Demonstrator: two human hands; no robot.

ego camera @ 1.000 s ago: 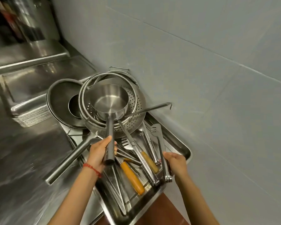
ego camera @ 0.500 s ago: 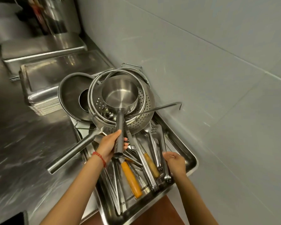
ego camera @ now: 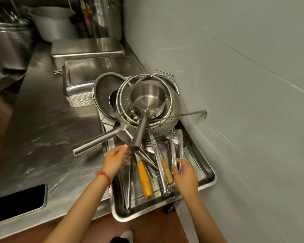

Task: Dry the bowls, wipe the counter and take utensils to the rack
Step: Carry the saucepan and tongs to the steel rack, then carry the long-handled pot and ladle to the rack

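Note:
A steel tray (ego camera: pixel 208 179) at the counter's right end holds several utensils, among them two with orange handles (ego camera: pixel 144 179) and steel tongs (ego camera: pixel 174 155). At its far end a perforated colander (ego camera: pixel 167 123) carries a small steel saucepan (ego camera: pixel 147 99) whose handle points toward me. My left hand (ego camera: pixel 117 159) is just below the tip of that handle, fingers apart and holding nothing. My right hand (ego camera: pixel 185 174) hovers over the tongs and utensil handles, fingers spread, gripping nothing.
A round pan (ego camera: pixel 104 95) with a long tubular handle (ego camera: pixel 96 142) leans left of the colander. A stack of flat trays (ego camera: pixel 82 88) and large pots (ego camera: pixel 51 23) stand further back. A wall (ego camera: pixel 244 102) runs close along the right. A dark opening (ego camera: pixel 16 202) is cut in the counter at lower left.
My left hand has let go of the saucepan handle and drawn back; the saucepan now rests in the colander. My right hand has opened above the tongs. The view has shifted right.

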